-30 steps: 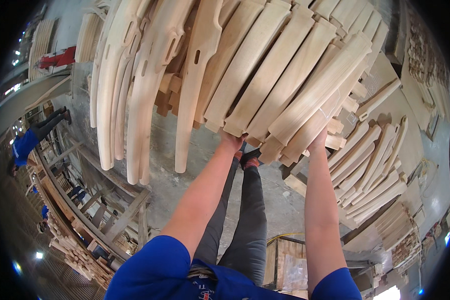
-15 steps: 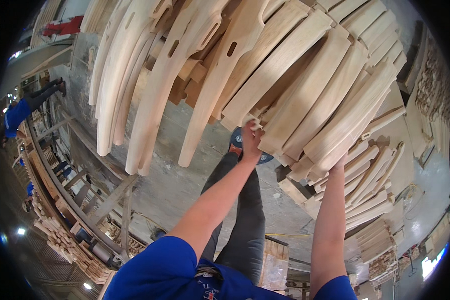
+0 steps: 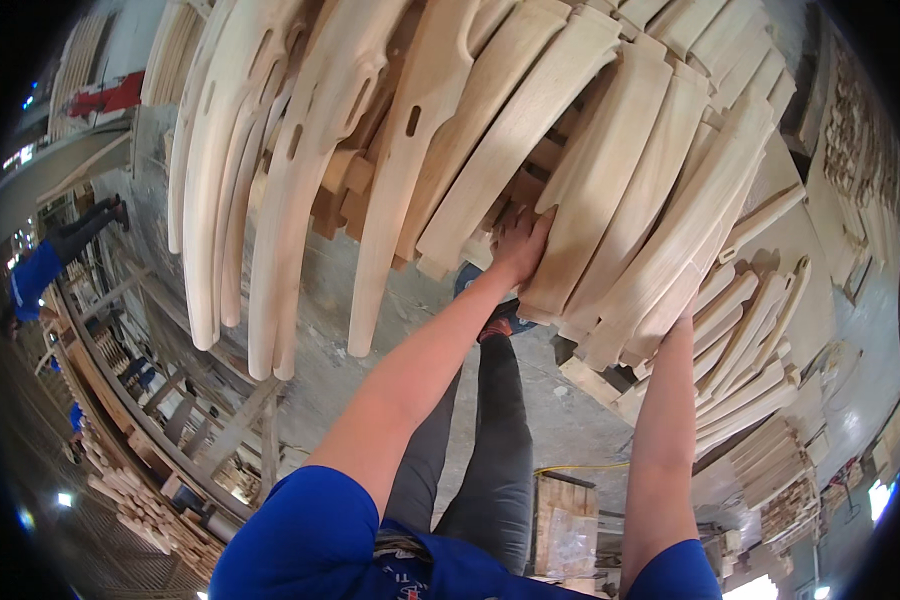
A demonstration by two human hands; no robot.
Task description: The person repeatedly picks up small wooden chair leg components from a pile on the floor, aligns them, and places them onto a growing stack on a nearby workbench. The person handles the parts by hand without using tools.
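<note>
Curved pale wooden boards (image 3: 610, 170) stand packed side by side in front of me. My left hand (image 3: 520, 245) is in the gap at the left of this group, its fingers bent and its thumb against the nearest board's edge; the fingertips are partly hidden. On the other side, my right hand (image 3: 682, 318) is against the lower end of the rightmost board (image 3: 685, 270), which hides its fingers. Left of the gap is another curved board (image 3: 515, 150).
Longer shaped pieces with slots (image 3: 405, 160) hang over the left of the stack. More curved pieces (image 3: 750, 330) lie at the right. A wooden rack (image 3: 240, 430) stands at the left, with a person in blue (image 3: 35, 280) beyond it. My feet are on the concrete floor (image 3: 360, 400).
My left hand has moved deeper into the gap, and the pale bit at its fingertips is out of sight. My right hand stays at the rightmost board. The view has shifted slightly.
</note>
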